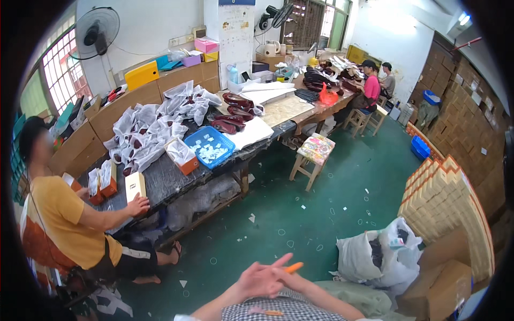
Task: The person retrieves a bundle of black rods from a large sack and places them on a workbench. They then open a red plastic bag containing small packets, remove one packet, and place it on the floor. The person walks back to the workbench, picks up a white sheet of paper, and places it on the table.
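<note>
My two hands meet in front of my checked apron (pixel 241 311) at the bottom of the view, one overlapping the other. My left hand (pixel 255 280) has its fingers stretched out toward the right. Beside them, my right hand (pixel 288 276) seems closed round a short orange stick-shaped tool (pixel 294 267), whose end sticks out; its exact kind does not show. The overlap hides some of the fingers. Another small orange object (pixel 274 313) lies against the apron, below my hands.
At left, a seated person in a yellow shirt (pixel 69 214) touches a cream box (pixel 135 186) on the long table. Wrapped shoes (pixel 150 128), a blue basket (pixel 230 143) and dark red shoes (pixel 238 101) lie there. A stool (pixel 316 150), white sacks (pixel 375 257) and stacked boxes (pixel 444 192) stand on the floor.
</note>
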`<state>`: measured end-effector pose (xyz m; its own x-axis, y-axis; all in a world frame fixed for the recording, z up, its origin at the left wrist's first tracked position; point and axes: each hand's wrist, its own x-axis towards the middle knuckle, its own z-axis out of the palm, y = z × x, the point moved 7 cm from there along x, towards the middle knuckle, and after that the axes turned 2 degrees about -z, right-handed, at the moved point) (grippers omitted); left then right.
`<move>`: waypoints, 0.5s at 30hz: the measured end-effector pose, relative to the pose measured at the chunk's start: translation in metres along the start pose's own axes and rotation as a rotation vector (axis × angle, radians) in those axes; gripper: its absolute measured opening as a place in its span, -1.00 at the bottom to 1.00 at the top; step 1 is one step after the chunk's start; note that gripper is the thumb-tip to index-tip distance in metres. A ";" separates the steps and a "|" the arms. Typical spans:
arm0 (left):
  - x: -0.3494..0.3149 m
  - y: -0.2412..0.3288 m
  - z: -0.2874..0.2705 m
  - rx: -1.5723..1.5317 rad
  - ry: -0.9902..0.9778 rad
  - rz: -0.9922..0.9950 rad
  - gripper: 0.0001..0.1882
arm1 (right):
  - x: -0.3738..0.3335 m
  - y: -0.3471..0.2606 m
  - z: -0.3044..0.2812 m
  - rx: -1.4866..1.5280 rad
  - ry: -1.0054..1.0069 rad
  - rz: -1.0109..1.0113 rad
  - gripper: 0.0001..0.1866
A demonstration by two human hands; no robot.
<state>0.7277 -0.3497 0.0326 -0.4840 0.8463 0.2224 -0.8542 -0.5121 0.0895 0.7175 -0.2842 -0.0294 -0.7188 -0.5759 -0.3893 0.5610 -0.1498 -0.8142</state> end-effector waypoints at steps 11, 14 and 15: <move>0.238 0.195 -0.060 0.039 -0.126 -0.228 -0.03 | 0.131 -0.196 -0.184 -0.103 -0.079 0.030 -0.31; 0.270 0.269 -0.072 0.410 -0.150 -0.152 -0.16 | 0.191 -0.294 -0.189 -0.458 -0.322 -0.275 -0.29; 0.274 0.289 -0.079 0.555 -0.148 -0.127 -0.19 | 0.221 -0.302 -0.209 -0.516 -0.389 -0.254 -0.28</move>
<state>0.3333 -0.2547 0.0428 -0.3188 0.8970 0.3061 -0.6577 -0.4420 0.6100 0.3035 -0.1982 0.0403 -0.5483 -0.8345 -0.0553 0.0587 0.0276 -0.9979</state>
